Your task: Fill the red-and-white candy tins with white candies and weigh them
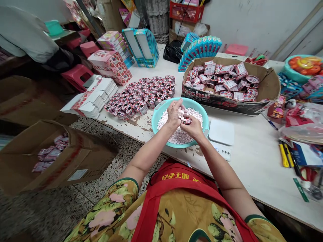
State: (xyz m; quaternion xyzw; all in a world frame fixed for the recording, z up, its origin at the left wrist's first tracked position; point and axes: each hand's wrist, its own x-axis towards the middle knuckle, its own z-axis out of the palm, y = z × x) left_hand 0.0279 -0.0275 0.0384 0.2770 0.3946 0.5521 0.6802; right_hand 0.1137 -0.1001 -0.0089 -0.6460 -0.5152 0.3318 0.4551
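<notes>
Both of my hands are over a turquoise basin [154, 125] filled with small pale pink and white candies [180, 137]. My left hand [174, 113] is cupped, fingers curled around some of the candies, beside the opening of a small red and pink printed container [187, 121]. That container sits in the closed fingers of my right hand [193, 127], which partly cover it. Many similar small containers [143, 92] stand upright with open tops to the left of the basin. A black-printed cardboard box [222, 102] behind the basin holds more, lying in a heap.
A white digital scale [222, 132] lies right of the basin. Flat white cartons [94, 95], strawberry-print boxes [111, 65] and blue display boxes [141, 47] stand at the back left. Cutters [284, 154] and a plastic bag [302, 121] lie right. A large carton [85, 148] stands on the floor.
</notes>
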